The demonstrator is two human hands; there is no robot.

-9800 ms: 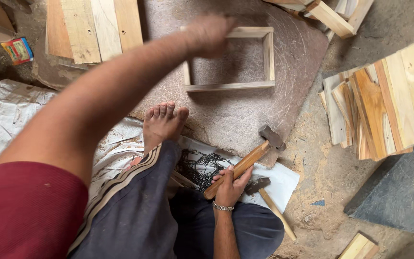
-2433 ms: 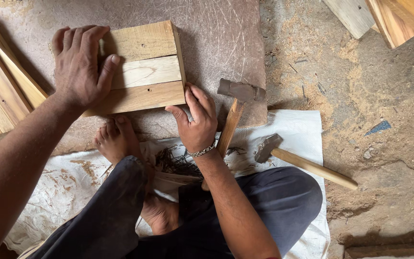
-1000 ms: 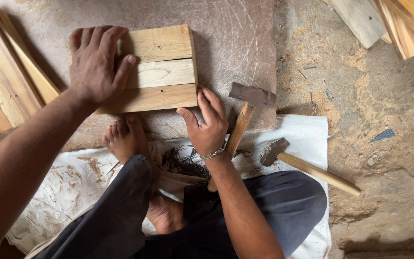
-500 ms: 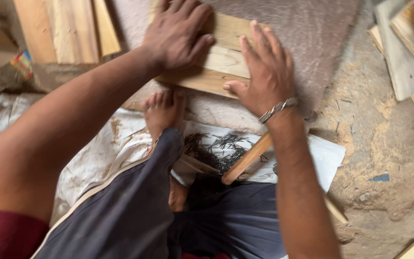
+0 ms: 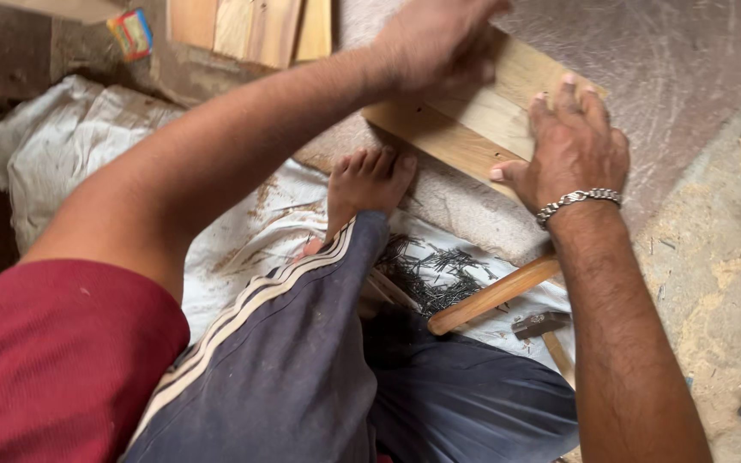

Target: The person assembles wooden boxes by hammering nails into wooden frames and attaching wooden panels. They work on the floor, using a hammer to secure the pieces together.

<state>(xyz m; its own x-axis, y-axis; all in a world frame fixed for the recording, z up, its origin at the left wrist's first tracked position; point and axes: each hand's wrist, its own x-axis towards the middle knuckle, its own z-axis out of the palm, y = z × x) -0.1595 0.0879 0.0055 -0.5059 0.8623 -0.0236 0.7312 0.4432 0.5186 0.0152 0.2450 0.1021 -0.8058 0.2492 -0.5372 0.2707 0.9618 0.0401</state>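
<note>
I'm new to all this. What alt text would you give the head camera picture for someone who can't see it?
Seen from above, a seated person presses the left hand and right hand flat on a panel of wooden slats lying on a stone slab. A pile of nails and a wooden hammer handle lie on white cloth by a bare foot.

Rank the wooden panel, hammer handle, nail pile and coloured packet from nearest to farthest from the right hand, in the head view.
From the right hand:
1. Wooden panel: under the hand, touching it.
2. Hammer handle: just below the wrist.
3. Nail pile: lower left, on the white sheet; close to the handle's distance.
4. Coloured packet: far upper left.
</note>
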